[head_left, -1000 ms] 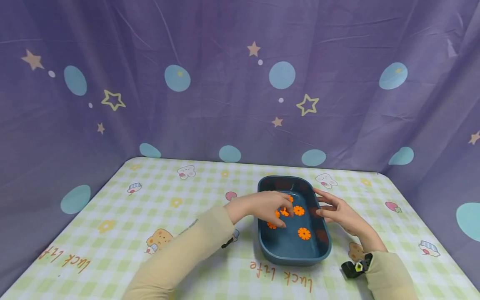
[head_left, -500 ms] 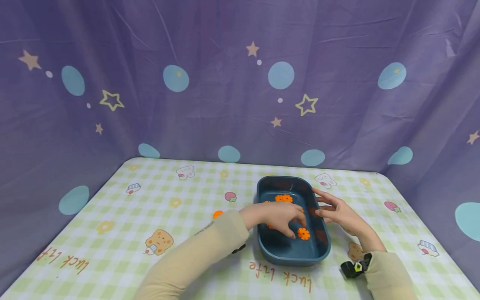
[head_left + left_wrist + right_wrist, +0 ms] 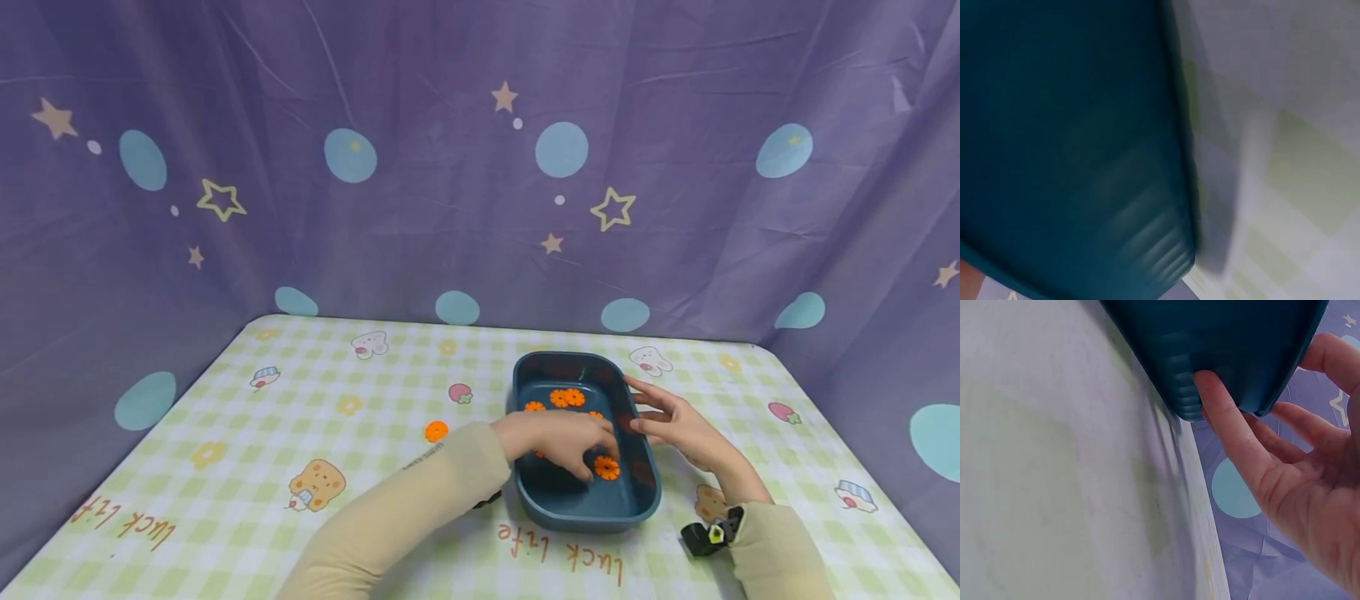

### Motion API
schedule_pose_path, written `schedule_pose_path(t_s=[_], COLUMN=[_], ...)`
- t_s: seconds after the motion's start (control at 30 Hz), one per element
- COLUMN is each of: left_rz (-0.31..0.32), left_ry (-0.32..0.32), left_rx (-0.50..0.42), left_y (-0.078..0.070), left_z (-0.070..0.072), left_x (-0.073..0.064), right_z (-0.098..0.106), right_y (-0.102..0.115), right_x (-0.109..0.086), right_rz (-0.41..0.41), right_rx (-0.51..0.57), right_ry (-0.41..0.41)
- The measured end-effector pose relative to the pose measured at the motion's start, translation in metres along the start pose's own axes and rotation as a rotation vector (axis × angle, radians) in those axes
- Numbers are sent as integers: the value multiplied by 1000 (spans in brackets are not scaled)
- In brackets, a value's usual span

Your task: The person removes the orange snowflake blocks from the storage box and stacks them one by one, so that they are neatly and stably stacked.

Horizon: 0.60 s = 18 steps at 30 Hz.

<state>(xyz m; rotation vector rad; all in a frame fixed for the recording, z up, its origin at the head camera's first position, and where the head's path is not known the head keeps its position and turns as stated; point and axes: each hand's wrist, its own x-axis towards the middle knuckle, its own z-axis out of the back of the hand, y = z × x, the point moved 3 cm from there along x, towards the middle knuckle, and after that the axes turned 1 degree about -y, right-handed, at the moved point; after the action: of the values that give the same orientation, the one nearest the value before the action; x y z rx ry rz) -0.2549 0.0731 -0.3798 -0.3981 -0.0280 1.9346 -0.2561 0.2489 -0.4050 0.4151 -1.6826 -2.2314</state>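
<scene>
A dark blue rectangular box (image 3: pixel 588 523) stands on the table, with several orange notched, flower-shaped discs on its floor. My left hand (image 3: pixel 566 437) reaches down inside it, fingers bent over the near orange disc (image 3: pixel 607 467) and thumb to that disc's left. The disc still lies flat. My right hand (image 3: pixel 682 429) is at the box's right side. In the right wrist view, my right hand (image 3: pixel 1310 462) touches the box's outer wall (image 3: pixel 1222 344) with spread fingers. The left wrist view shows mostly the box's outer wall (image 3: pixel 1072 137); the left fingers are hidden there.
Another orange disc (image 3: pixel 437 431) lies on the green-checked tablecloth (image 3: pixel 390 367) left of the box. More discs, such as an orange disc (image 3: pixel 574 397), sit near the box's far end. A purple curtain (image 3: pixel 450 208) hangs behind the table.
My left hand has moved right and nearer inside the box, to the near disc. An orange disc on the tablecloth has come into sight behind the sleeve. The right hand stays put.
</scene>
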Motion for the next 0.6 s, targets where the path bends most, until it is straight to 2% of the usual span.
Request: schedule_pose_path(t_s=[0.37, 0.6], left_rz=[29, 8], left_ry=[25, 22], left_rx=[-7, 9], left_y=[-3, -3], left_z=[-7, -8], left_x=[6, 8], right_z=[1, 1], right_y=[-2, -1], right_x=[0, 0], right_rz=[-1, -1], right_rx=[1, -4], right_ry=[5, 0])
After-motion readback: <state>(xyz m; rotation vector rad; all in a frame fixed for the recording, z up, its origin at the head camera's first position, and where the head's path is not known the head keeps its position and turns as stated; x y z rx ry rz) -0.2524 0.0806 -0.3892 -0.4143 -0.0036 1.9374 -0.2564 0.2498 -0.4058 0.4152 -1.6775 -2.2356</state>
